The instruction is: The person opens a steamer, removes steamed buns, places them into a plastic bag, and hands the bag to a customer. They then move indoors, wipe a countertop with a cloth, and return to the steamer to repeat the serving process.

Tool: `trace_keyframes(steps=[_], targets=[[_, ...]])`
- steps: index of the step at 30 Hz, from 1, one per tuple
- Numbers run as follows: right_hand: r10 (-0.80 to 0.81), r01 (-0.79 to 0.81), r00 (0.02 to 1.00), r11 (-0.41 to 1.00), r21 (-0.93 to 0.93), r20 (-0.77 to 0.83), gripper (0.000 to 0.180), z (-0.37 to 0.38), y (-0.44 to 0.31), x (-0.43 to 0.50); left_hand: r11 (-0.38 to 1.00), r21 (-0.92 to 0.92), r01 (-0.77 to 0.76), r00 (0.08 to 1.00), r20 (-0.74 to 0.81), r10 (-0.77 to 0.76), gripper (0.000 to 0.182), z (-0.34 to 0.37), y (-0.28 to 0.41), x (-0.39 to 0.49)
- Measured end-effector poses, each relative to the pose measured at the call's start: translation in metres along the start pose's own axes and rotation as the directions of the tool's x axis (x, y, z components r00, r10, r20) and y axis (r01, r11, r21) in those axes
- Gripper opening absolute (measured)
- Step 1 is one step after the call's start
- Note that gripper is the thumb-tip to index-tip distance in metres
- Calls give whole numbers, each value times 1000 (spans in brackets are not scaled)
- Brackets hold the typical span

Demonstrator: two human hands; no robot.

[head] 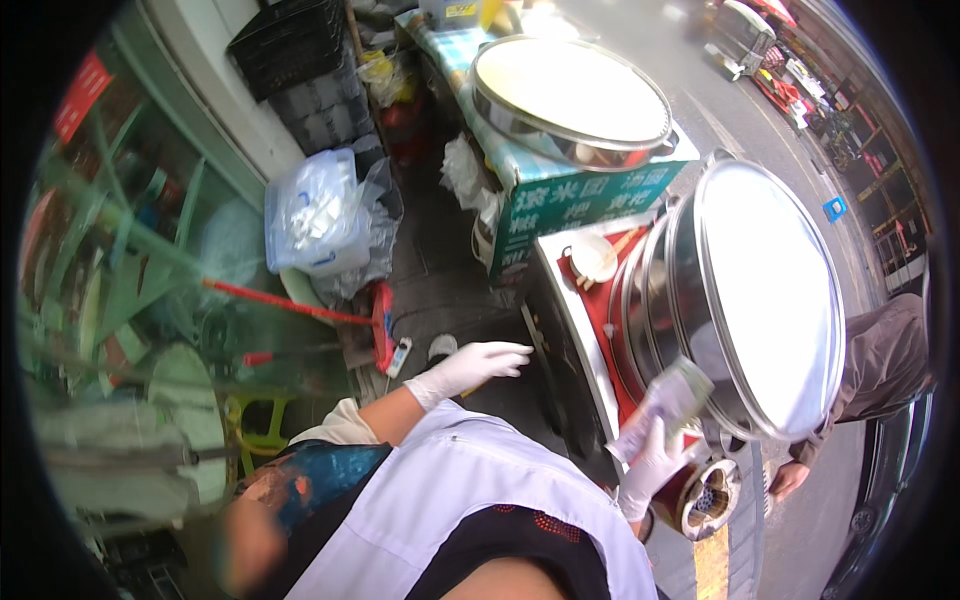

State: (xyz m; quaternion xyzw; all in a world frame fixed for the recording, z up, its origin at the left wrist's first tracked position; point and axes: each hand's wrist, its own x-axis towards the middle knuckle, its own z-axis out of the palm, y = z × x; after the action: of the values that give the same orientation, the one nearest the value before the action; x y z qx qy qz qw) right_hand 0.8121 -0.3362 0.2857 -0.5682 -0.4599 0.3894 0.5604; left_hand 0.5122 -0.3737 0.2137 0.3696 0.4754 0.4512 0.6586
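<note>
My right hand (651, 471), in a thin white glove, grips a blurred, purplish and green folded paper (660, 420) that looks like banknotes. It is held beside a large stacked metal steamer (660, 300), whose round pale lid (772, 300) is lit brightly. My left hand (476, 367), gloved in white too, hangs over the dark floor in front of my white apron (457, 487). Its fingers stretch forward with nothing in them. A white bowl (592, 259) with wooden utensils sits on the red-topped stand (589, 300) beside the steamer.
A second round steamer (570, 97) stands on a table with a green lettered cover (577, 206). Left are a clear plastic bin (319, 217) and a red-handled broom (292, 301). By the steamer are a round stove opening (709, 499) and another person's hand (789, 480).
</note>
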Motion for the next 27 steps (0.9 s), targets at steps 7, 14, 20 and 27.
trace_keyframes(steps=[7, 14, 20, 27], targets=[[173, -227, 819, 973, 32, 547, 22, 290, -24, 72, 1000, 0, -7, 1000, 0, 7, 28, -108, 167, 108], [39, 66, 707, 990, -121, 706, 42, 410, -16, 156, 925, -274, -263, 866, -489, 102, 18, -253, 192, 203], [124, 69, 659, 972, -223, 742, 29, 441, 20, 206, 968, 27, -248, 516, -842, 156, 17, -450, 225, 275], [363, 34, 741, 820, -572, 564, 25, 441, 44, 220, 778, 459, 429, 299, -885, 357, 29, -611, 293, 420]])
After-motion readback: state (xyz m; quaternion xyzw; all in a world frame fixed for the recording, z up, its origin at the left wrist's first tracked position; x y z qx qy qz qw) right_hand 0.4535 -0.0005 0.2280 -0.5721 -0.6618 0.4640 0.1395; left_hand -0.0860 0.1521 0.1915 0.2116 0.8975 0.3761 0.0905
